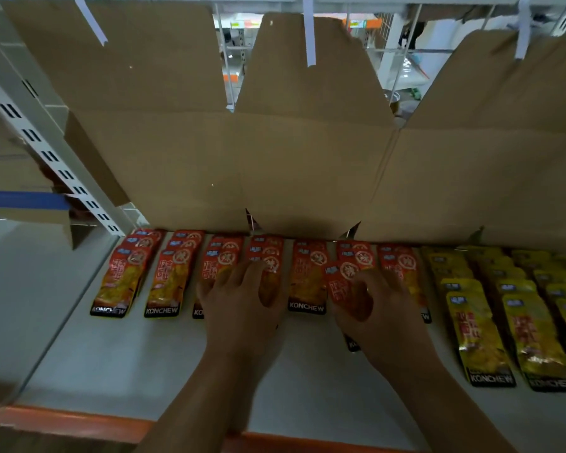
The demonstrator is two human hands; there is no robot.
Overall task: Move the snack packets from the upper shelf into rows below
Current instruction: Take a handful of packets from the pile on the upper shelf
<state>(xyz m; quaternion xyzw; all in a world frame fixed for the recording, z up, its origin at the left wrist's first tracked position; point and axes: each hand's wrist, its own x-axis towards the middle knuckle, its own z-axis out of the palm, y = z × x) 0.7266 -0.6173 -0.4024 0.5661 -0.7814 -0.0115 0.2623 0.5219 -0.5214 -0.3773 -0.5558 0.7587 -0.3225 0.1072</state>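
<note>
Laid out on the white shelf (138, 361) in overlapping rows running front to back, against brown cardboard (307, 165) at the rear: red snack packets (167, 282) to the left, yellow packets (477, 331) to the right. Left hand (239, 299) palm down over the third and fourth red rows, fingers spread and lightly bent, touching the packets there; cannot tell whether gripping any. Right hand (383, 312) curled round one red packet (343, 282), thumb across its face, held slightly tilted over the sixth red row, nearer the shelf front than its neighbours, just beside the seventh row.
</note>
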